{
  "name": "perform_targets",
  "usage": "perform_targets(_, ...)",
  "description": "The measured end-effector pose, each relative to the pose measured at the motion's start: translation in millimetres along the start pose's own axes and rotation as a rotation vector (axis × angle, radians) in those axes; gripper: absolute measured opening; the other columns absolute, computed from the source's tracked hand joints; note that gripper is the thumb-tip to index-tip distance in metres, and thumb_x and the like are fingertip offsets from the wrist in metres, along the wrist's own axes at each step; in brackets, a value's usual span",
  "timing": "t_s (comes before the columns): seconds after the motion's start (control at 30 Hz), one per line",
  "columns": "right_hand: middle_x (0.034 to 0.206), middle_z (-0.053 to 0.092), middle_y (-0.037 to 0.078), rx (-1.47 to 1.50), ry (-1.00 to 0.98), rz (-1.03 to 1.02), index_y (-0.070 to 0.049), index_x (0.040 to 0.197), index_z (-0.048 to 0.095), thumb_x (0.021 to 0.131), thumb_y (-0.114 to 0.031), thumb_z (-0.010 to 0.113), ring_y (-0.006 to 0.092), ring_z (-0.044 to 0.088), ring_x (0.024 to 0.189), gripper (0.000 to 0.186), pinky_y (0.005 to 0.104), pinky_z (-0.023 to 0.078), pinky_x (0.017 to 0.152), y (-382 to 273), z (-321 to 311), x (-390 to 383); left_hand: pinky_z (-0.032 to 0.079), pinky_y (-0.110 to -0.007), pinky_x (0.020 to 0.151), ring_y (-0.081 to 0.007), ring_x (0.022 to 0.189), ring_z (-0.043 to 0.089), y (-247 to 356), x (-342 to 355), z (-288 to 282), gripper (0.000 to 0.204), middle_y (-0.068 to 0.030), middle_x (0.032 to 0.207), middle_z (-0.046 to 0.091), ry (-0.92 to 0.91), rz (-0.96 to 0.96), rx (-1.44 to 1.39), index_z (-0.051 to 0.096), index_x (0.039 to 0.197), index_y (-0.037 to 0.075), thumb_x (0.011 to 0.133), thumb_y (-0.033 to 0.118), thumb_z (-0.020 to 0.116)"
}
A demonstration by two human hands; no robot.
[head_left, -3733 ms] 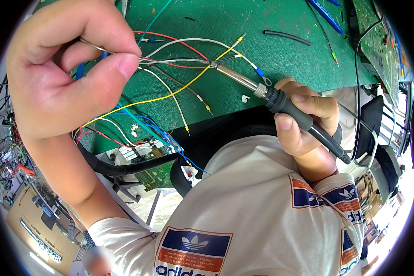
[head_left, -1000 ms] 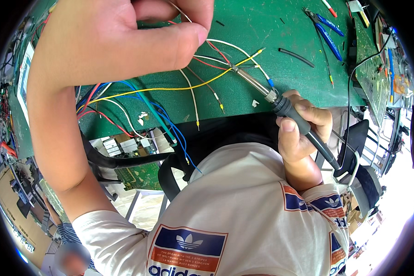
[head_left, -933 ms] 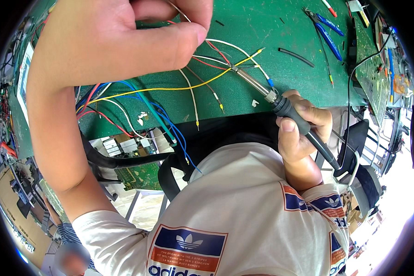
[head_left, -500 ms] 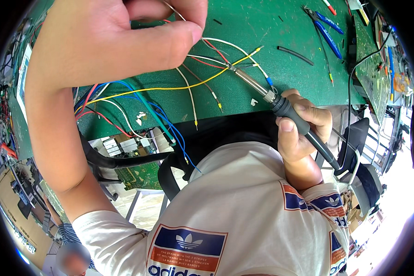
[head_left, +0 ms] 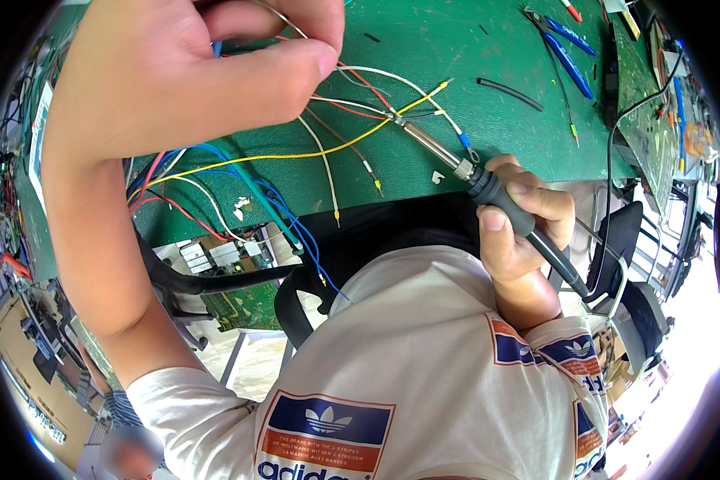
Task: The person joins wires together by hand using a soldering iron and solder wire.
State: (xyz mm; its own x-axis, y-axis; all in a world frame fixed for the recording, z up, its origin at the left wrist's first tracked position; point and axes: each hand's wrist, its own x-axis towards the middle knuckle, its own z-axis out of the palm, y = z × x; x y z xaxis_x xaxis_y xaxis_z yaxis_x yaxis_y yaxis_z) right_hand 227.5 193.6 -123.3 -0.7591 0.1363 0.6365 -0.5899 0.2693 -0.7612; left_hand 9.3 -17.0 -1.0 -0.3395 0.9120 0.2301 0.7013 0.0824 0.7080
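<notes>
My right hand (head_left: 536, 210) grips a soldering iron (head_left: 500, 198) by its dark handle, its metal tip slanting up and left. That tip meets the end of a red wire (head_left: 372, 86), near where a yellow wire (head_left: 280, 154) crosses. My left hand (head_left: 208, 88) is at the upper left, thumb and fingers pinched on a thin silvery solder wire (head_left: 290, 22). A grey strand of it shows beyond the thumb, short of the iron's tip. A white wire (head_left: 424, 91) with a blue-sleeved ring terminal passes just above the iron.
Several blue, red and white wires and a green cable (head_left: 256, 192) hang over the near edge of the green mat (head_left: 432, 48). Blue-handled cutters (head_left: 568, 56) and a black tube piece (head_left: 510, 93) lie to the right. The iron's black cord (head_left: 610, 160) runs up the right side.
The wires, both hands and the iron appear slightly further left in view, by a small amount. The iron's tip stays at the red wire's end, and both grips are unchanged.
</notes>
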Motion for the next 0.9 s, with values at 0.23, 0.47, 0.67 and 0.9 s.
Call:
perform_targets(0.23,0.072,0.059,0.008,-0.006,0.022,-0.007,-0.003,0.109,0.047,0.085,-0.004,0.074,0.0161,0.053,0.06,0.037,0.0374,0.046,0.064,0,1,-1,0.026,-0.023,0.041,-0.0048,0.041,0.04,-1,2,1,0.005,0.0006,0.052,0.054,0.001,0.039,0.018,0.068,0.068,0.001,0.064,0.002,0.071)
perform_targets(0.47,0.072,0.059,0.008,-0.006,0.017,-0.015,-0.003,0.11,0.047,0.084,-0.003,0.074,0.0168,0.053,0.059,0.037,0.0382,0.047,0.065,1,-1,-3,0.027,-0.023,0.042,-0.0053,0.043,0.042,5,3,-2,0.004,0.0002,0.053,0.055,-0.035,-0.058,-0.053,0.068,0.068,0.001,0.065,0.001,0.07)
perform_targets(0.67,0.072,0.06,0.01,0.004,0.01,-0.016,-0.002,0.11,0.047,0.084,-0.004,0.074,0.0174,0.054,0.06,0.038,0.0387,0.047,0.065,0,-1,-3,0.028,-0.024,0.046,-0.0068,0.046,0.041,0,-3,0,0.006,0.0003,0.054,0.052,-0.01,0.042,0.018,0.065,0.07,0.001,0.065,0.001,0.068)
perform_targets(0.9,0.071,0.06,0.01,0.012,0.012,-0.021,-0.001,0.108,0.05,0.082,-0.002,0.075,0.0183,0.055,0.059,0.037,0.0394,0.047,0.064,1,-2,-4,0.028,-0.026,0.05,-0.0085,0.051,0.04,-3,-5,2,0.007,0.0004,0.054,0.049,0.005,0.086,0.038,0.062,0.071,0.001,0.065,0.001,0.066)
